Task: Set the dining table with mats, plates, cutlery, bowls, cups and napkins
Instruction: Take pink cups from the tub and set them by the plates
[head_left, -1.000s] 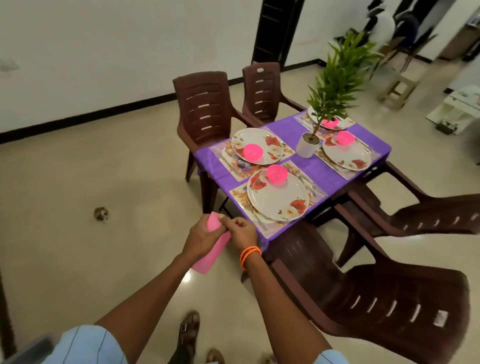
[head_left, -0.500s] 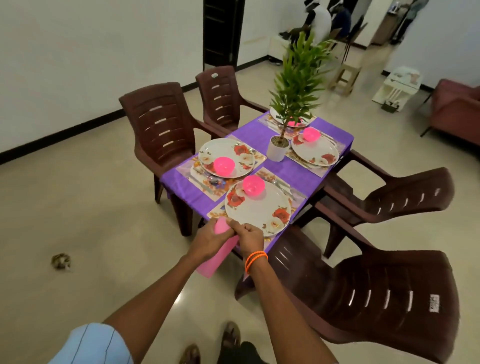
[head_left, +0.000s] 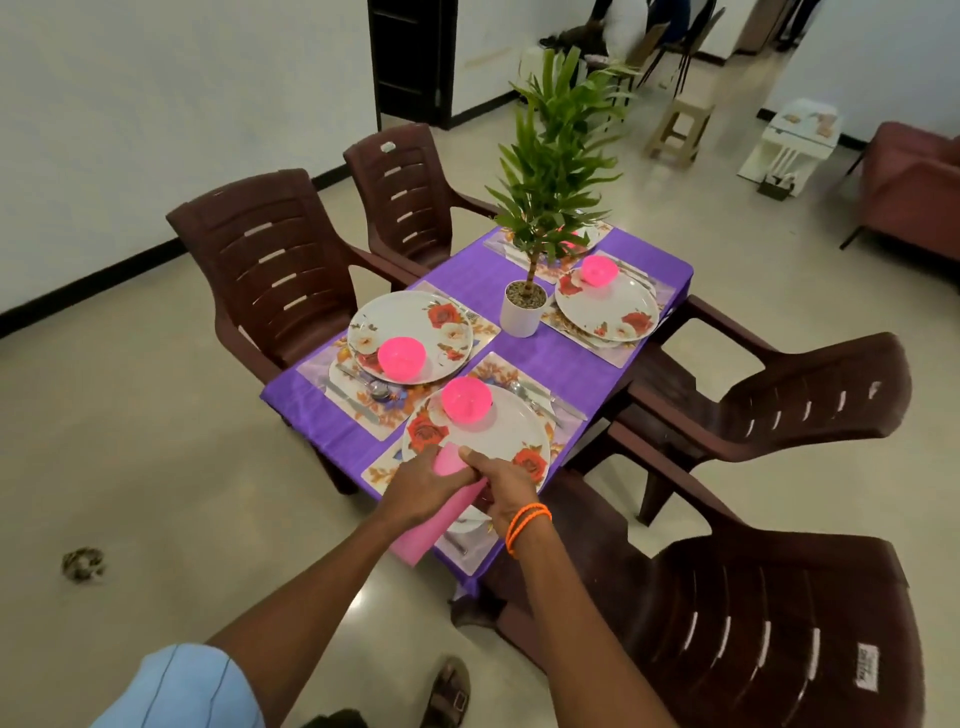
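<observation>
Over on the far left there's a plain white wall (head_left: 130, 104) with a dark skirting strip, and a glossy cream floor (head_left: 130, 415) with a small crumpled thing (head_left: 83, 563) lying on it — can't tell what it is. Two brown plastic chairs (head_left: 270, 265) sit along the left side of the table, with a dark doorway (head_left: 410, 57) behind them.

The table wears a purple cloth (head_left: 545, 358) with floral mats (head_left: 483, 332) under each setting. The left near plate (head_left: 410, 332) has roses on it and a pink bowl (head_left: 401, 357) sitting in it, with cutlery (head_left: 358, 389) just beside it on the mat. The nearest plate (head_left: 498, 436) carries another pink bowl (head_left: 466, 398) at its far edge.

Right at the near edge of that plate, both hands hold a stack of pink cups (head_left: 441, 504). The left hand (head_left: 421, 488) has its fingers curled round the stack, and the right hand (head_left: 501, 480), orange bands on the wrist, pinches the top end with its fingertips.

Mid-table stands a potted plant (head_left: 556, 171) in a white pot, and past it a third plate (head_left: 608, 306) with its own pink bowl (head_left: 598, 270). Two more brown chairs (head_left: 779, 405) are on the right — further back there's a stool (head_left: 680, 124), a small white table (head_left: 795, 140) and a reddish sofa (head_left: 914, 187).
</observation>
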